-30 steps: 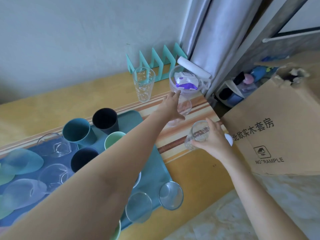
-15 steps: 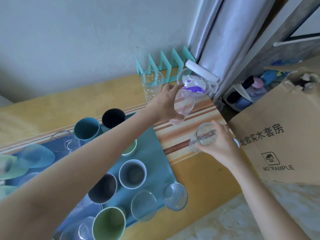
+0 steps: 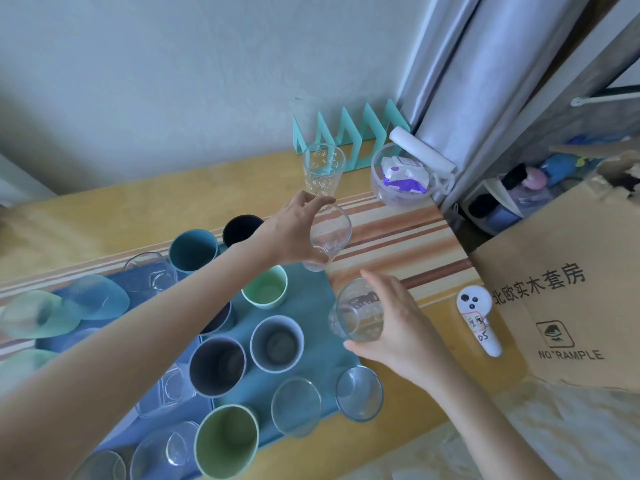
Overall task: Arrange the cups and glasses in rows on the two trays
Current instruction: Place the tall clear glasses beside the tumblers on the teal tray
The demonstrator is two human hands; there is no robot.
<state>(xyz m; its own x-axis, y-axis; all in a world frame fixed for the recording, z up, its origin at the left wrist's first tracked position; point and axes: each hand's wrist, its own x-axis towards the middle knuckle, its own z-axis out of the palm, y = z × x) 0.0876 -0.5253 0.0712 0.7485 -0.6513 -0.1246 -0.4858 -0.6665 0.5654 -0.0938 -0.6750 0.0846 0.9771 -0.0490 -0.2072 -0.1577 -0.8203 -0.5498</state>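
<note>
My left hand (image 3: 291,230) grips a clear glass (image 3: 329,237) lifted above the far right corner of the teal tray (image 3: 311,306). My right hand (image 3: 398,323) holds a second clear glass (image 3: 358,315), tilted, over that tray's right edge. On the teal tray stand several coloured cups, among them a mint cup (image 3: 266,289), a grey cup (image 3: 277,344) and a green cup (image 3: 227,441), plus clear glasses (image 3: 359,393) at its near edge. A blue tray (image 3: 114,296) to the left carries more clear glasses, partly hidden by my left arm.
A tall printed glass (image 3: 322,168) stands at the back of the yellow table (image 3: 156,202), beside a clear bowl of packets (image 3: 401,174) and a teal rack (image 3: 349,133). A white controller (image 3: 479,320) lies at the right edge, next to a cardboard box (image 3: 571,299).
Both hands lifted their glasses off the striped mat and carried them left toward the teal tray. The right hand's glass has tilted.
</note>
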